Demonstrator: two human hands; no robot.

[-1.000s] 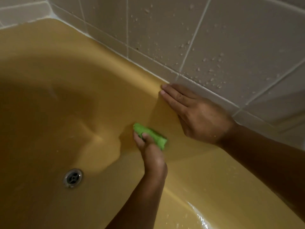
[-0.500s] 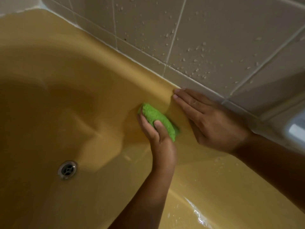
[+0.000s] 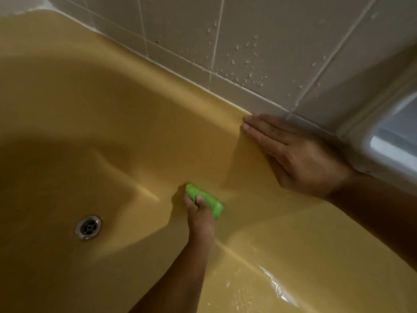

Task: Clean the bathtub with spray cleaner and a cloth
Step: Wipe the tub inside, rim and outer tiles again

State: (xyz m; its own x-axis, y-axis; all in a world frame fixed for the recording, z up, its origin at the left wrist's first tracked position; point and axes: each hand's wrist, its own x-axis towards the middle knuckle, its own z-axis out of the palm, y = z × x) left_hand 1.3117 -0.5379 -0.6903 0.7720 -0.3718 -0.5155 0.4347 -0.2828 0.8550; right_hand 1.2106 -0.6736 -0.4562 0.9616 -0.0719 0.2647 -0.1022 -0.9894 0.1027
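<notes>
Head view, nearest first: water (image 3: 275, 288) glistens on the bathtub (image 3: 112, 98), the left hand (image 3: 199, 213) has its grip curled round the green cloth (image 3: 207, 199) on the inner wall, and the right hand (image 3: 300, 154), flat and bracing on the far rim, might slip if that rim is wet.

The folded green cloth (image 3: 208, 201) lay against the wet yellow bathtub's (image 3: 112, 98) inner wall, right of the drain (image 3: 88, 226).

Pale grey wall tiles (image 3: 282, 41) with light grout lines are speckled with water droplets (image 3: 250, 75), a white sealant strip (image 3: 180, 75) runs along their foot, and a white moulded frame (image 3: 370, 141) sits at far right.
</notes>
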